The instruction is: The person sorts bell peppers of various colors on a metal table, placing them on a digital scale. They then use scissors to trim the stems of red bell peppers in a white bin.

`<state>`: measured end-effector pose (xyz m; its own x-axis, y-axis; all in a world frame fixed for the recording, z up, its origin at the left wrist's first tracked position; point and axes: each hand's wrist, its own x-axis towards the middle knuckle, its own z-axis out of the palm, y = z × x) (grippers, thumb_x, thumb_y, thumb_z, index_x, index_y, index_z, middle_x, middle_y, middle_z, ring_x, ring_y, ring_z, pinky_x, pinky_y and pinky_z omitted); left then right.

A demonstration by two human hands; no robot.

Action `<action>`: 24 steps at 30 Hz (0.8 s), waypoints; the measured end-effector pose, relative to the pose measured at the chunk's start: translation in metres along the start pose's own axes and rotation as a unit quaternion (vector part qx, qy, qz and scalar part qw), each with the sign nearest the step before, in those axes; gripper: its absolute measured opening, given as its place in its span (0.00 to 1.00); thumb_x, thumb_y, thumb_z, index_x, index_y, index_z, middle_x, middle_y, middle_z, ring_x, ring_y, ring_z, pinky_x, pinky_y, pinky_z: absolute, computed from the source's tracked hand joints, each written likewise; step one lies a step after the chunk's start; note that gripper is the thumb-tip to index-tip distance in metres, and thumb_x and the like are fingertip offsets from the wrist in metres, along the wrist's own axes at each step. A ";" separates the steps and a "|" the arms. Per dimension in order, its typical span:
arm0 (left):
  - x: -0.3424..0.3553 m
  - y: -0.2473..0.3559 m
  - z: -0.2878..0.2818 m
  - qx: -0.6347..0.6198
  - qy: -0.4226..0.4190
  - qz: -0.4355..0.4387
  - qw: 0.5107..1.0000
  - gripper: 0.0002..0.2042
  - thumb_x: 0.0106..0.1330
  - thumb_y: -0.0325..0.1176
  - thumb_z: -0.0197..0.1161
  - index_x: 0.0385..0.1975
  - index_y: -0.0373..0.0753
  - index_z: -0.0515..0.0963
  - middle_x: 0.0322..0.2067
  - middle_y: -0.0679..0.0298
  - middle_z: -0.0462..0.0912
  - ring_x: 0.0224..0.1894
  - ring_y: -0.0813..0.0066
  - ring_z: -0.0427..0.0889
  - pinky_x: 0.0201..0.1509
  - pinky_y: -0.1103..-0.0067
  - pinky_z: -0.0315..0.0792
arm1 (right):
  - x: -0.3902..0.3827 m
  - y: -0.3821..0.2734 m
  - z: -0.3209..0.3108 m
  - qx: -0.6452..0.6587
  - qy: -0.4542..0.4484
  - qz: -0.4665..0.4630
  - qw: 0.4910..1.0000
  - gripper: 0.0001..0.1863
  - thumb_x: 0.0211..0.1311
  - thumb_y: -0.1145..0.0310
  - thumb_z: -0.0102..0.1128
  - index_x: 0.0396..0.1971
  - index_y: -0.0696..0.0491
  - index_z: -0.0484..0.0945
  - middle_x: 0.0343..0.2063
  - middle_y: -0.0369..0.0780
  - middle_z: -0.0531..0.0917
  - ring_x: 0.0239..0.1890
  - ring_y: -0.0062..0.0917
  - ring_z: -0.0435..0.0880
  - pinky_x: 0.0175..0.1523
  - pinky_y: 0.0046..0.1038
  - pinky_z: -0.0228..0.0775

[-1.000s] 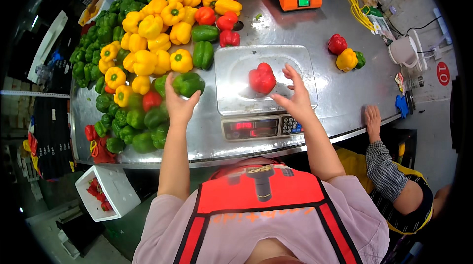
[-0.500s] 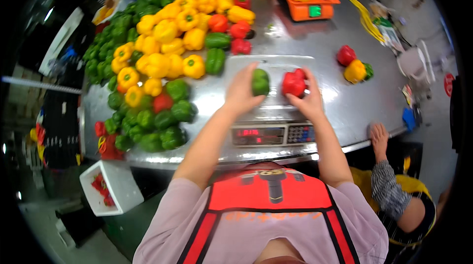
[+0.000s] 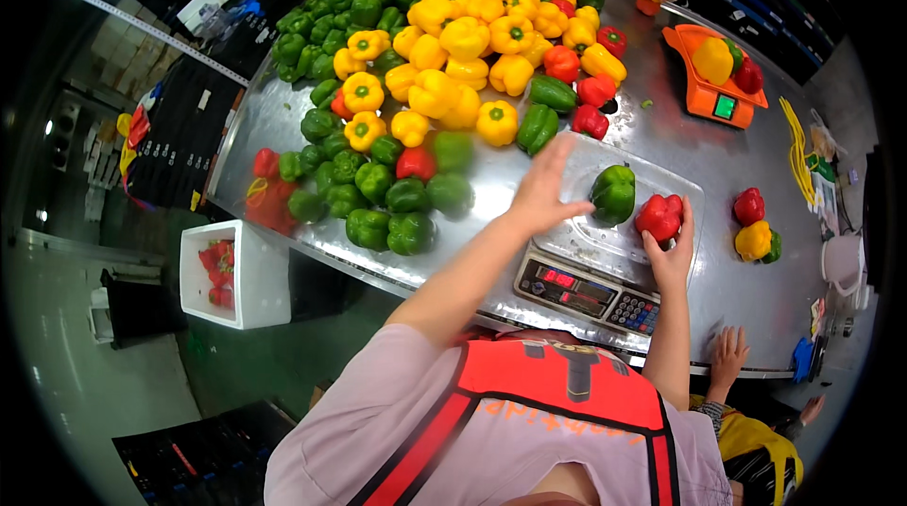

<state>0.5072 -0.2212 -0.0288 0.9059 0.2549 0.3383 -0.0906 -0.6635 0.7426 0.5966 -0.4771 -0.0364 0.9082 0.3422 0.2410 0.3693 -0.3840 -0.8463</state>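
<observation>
A digital scale (image 3: 567, 246) with a metal plate stands on the steel table before me. On its plate sit a green bell pepper (image 3: 614, 194) and, to the right of it, a red bell pepper (image 3: 659, 213). My right hand (image 3: 673, 258) grips the red pepper, thumb at its near side and fingers along its right. Left of the green pepper, my left hand (image 3: 542, 194) is open and holds nothing, its fingers spread and its thumb pointing toward that pepper without clearly touching it.
Yellow peppers (image 3: 465, 37) and green peppers (image 3: 366, 11) are heaped at the left. An orange scale (image 3: 713, 107) bears several peppers at far right. Peppers (image 3: 753, 241) lie right of my scale. A foam box (image 3: 260, 274) stands below the table's left edge. Other people's hands (image 3: 727, 364) are nearby.
My left hand has let go of the green pepper and moved off to its left, fingers spreading. My right hand stays on the red pepper. The whole view has turned toward the left.
</observation>
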 end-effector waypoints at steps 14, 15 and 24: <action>-0.033 -0.168 -0.165 0.227 0.302 -0.183 0.907 0.43 0.47 0.38 0.73 0.63 0.33 0.56 0.60 0.44 0.62 0.63 0.48 0.61 0.66 0.64 0.57 | -0.006 -0.003 0.003 -0.013 0.051 0.015 0.999 0.41 0.46 0.78 0.64 0.64 0.54 0.58 0.58 0.46 0.68 0.58 0.34 0.71 0.60 0.32 0.67; -0.030 -0.181 -0.175 0.243 0.310 -0.189 0.900 0.44 0.46 0.38 0.73 0.63 0.33 0.56 0.60 0.44 0.61 0.63 0.48 0.61 0.66 0.64 0.57 | -0.007 0.000 0.004 -0.011 0.055 0.012 0.998 0.42 0.46 0.78 0.65 0.64 0.54 0.58 0.59 0.46 0.68 0.59 0.34 0.70 0.60 0.33 0.66; 0.011 -0.234 -0.256 0.389 0.179 -0.300 0.853 0.48 0.44 0.43 0.75 0.65 0.43 0.53 0.65 0.50 0.55 0.62 0.48 0.63 0.62 0.63 0.64 | -0.029 0.000 0.005 -0.148 0.123 -0.008 0.981 0.43 0.43 0.74 0.70 0.63 0.57 0.59 0.60 0.49 0.66 0.63 0.41 0.64 0.67 0.36 0.54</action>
<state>0.4320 0.1163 -0.0508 0.4952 0.8186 0.2910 0.7722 -0.5682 0.2844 0.5688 -0.4825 -0.0456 0.9082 0.1468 0.3919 0.3924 -0.6244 -0.6754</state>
